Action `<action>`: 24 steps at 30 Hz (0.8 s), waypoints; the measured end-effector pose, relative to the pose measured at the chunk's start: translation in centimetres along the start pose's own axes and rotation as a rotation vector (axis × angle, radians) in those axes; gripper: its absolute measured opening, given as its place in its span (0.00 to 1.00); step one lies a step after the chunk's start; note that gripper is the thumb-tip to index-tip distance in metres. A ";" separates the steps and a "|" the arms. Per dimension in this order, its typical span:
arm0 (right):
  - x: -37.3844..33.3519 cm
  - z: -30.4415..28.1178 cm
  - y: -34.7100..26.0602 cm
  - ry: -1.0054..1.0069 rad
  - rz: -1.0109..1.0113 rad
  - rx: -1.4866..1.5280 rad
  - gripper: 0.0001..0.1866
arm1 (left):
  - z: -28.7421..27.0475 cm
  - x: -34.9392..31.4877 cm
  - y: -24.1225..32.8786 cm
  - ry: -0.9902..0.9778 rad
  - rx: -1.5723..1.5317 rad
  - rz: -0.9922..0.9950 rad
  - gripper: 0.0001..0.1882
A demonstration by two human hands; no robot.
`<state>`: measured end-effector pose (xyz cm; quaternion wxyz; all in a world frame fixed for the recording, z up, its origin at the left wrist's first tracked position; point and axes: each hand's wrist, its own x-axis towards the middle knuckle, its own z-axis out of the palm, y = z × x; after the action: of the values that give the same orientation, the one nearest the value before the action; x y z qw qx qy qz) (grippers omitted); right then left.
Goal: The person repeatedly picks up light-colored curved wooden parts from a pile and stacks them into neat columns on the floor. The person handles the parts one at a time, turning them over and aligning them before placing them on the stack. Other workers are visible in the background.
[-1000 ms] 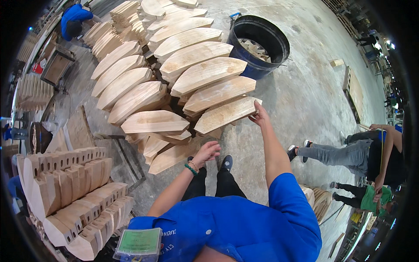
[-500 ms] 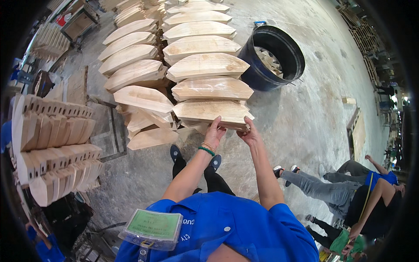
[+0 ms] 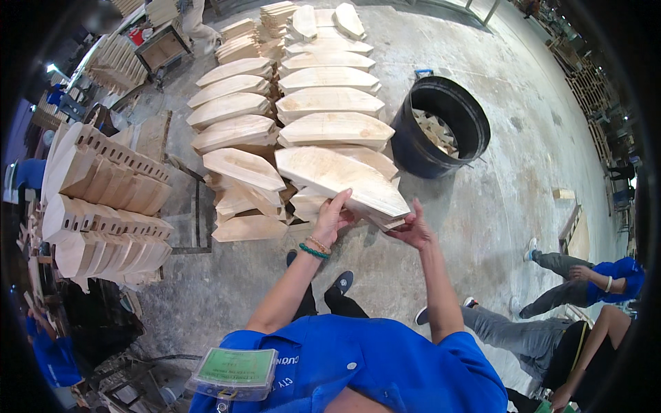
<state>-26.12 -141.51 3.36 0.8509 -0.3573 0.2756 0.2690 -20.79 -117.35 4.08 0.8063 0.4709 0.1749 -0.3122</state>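
The pale, curved wooden board with angled ends [image 3: 344,177] slants across the near end of a row of stacked pale wooden boards [image 3: 330,102]. The left hand [image 3: 333,219] holds its near edge and the right hand [image 3: 414,230] its right end, probably sharing the weight; whether another is gripped beneath is unclear.

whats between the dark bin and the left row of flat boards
In the head view, another row of boards stands between the dark bin and left row.
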 end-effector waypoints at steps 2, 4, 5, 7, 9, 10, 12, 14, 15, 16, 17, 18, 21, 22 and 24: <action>-0.2 -0.1 -3.5 -0.132 0.009 -0.049 0.36 | 0.9 0.4 3.4 -0.122 0.085 -0.044 0.32; 1.0 3.3 -6.6 -0.109 -0.121 -0.384 0.33 | 1.8 1.3 6.7 -0.194 0.192 -0.032 0.29; 1.6 5.5 -7.9 -0.099 -0.185 -0.554 0.32 | 2.0 2.0 8.5 -0.225 0.245 -0.022 0.27; 2.6 9.3 -9.6 -0.143 -0.345 -0.494 0.31 | 1.9 3.4 12.6 -0.256 0.308 0.018 0.28; 3.4 12.7 -11.4 -0.128 -0.544 -0.460 0.32 | 2.3 5.2 17.0 -0.323 0.349 0.067 0.30; 3.8 14.5 -12.4 -0.103 -0.605 -0.439 0.33 | 2.4 5.8 19.0 -0.242 0.458 0.139 0.35; 5.3 17.4 -14.2 0.041 -0.860 -0.650 0.36 | 2.8 7.4 23.0 -0.169 0.631 0.367 0.37; 8.2 18.7 -14.9 0.252 -1.030 -0.901 0.39 | 2.3 9.1 24.2 -0.031 0.429 0.529 0.39; 10.1 17.2 -15.0 0.373 -1.074 -1.035 0.40 | 2.4 10.3 23.8 -0.029 0.333 0.549 0.38; 11.9 17.1 -14.8 0.457 -1.113 -1.163 0.41 | 1.3 11.5 23.5 -0.036 0.352 0.580 0.39; 14.6 20.2 -12.2 0.605 -1.066 -1.431 0.45 | -2.6 12.3 23.7 0.030 0.368 0.629 0.40; 16.8 19.3 -10.5 0.670 -1.072 -1.479 0.47 | -3.8 13.1 23.0 0.027 0.371 0.666 0.40; 19.6 19.2 -10.2 0.734 -0.922 -1.538 0.52 | -6.7 13.9 19.9 0.160 0.380 0.565 0.37; 19.9 19.8 -10.2 0.719 -0.834 -1.549 0.54 | -8.1 13.9 19.6 0.173 0.367 0.525 0.36; 20.1 19.0 -11.3 0.761 -0.841 -1.514 0.56 | -8.1 13.5 18.9 0.132 0.333 0.433 0.33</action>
<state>0.72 -128.73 6.50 0.2731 -0.9484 0.1354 -0.0869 1.93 -108.02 4.56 0.7525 0.6428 0.0688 -0.1257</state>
